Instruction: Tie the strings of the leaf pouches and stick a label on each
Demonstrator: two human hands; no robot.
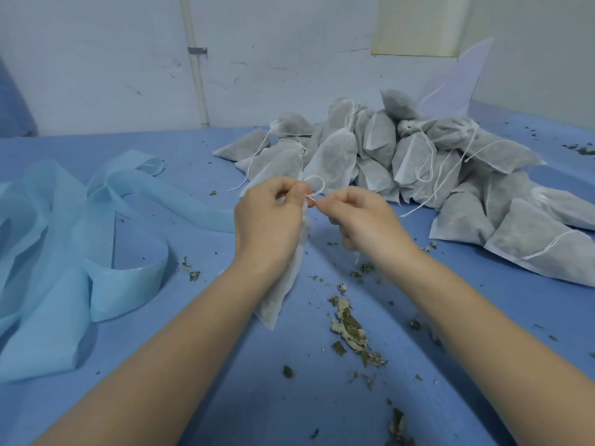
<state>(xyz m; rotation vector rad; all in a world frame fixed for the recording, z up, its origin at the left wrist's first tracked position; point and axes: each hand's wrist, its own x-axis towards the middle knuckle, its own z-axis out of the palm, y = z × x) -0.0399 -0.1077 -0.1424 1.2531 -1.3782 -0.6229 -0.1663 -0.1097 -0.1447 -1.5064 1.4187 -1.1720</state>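
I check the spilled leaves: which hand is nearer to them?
Right. The right hand is above the spilled leaves, slightly right; the left hand is farther left, holding the pouch.

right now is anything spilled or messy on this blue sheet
Yes. Dried green-brown leaf crumbs lie scattered on the blue sheet under the hands, loose outside the white mesh pouches, thickest below the right forearm.

Single head view, looking forward-down, close over blue table [161,397], wall beyond.
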